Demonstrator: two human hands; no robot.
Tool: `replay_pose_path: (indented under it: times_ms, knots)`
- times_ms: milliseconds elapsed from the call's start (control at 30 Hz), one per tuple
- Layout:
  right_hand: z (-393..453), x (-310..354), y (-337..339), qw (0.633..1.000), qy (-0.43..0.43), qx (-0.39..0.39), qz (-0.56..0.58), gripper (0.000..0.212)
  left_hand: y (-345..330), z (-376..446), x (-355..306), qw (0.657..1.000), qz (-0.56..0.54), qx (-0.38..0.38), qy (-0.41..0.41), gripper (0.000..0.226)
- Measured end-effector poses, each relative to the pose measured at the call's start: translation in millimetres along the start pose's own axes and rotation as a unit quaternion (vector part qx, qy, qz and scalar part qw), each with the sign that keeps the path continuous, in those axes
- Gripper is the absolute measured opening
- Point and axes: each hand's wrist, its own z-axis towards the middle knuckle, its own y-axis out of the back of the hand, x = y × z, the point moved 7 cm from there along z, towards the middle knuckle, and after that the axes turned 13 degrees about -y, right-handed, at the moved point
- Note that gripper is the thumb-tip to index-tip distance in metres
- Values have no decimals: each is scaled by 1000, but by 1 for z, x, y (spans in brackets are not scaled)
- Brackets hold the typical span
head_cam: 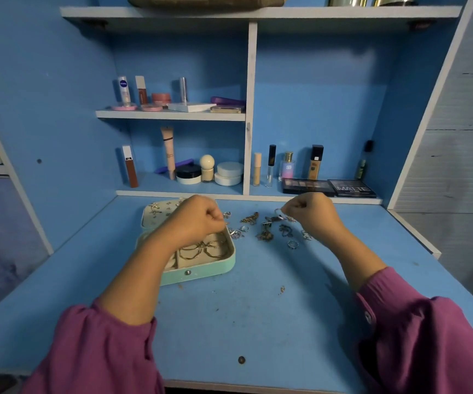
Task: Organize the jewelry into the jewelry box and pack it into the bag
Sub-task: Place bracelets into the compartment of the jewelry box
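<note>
Nearest, purple sleeves (107, 354) reaching forward over a blue counter (258, 322). Further on, an open mint jewelry box (201, 273) left of centre, gold hoops (204, 248) in its tray, small pieces pinned in its lid (155, 213). Just right of it, loose jewelry (266, 227) scattered on the counter. Left hand (198, 217) curled above the box, hiding part of it; whether holding anything, cannot tell. Right hand (312, 213) pinching a small ring (278, 212) over the scatter. Behind, shelves (169, 115) of cosmetics (306, 186).

Dim, bluish, soft light from above; wide-angle bending at edges, slight overall softness.
</note>
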Motion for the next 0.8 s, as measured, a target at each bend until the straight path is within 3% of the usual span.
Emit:
replay_pose_path:
  times_ms: [367,533,800]
  knots:
    - [-48,50,-72,993,70,99,-2,12,20,-33,46,998,10,62,32,4]
    - [-60,54,-80,989,91,117,-12,11,15,-32,45,995,3,88,39,16]
    - [-64,56,-89,983,119,124,-62,17,16,-32,44,995,-13,87,46,7]
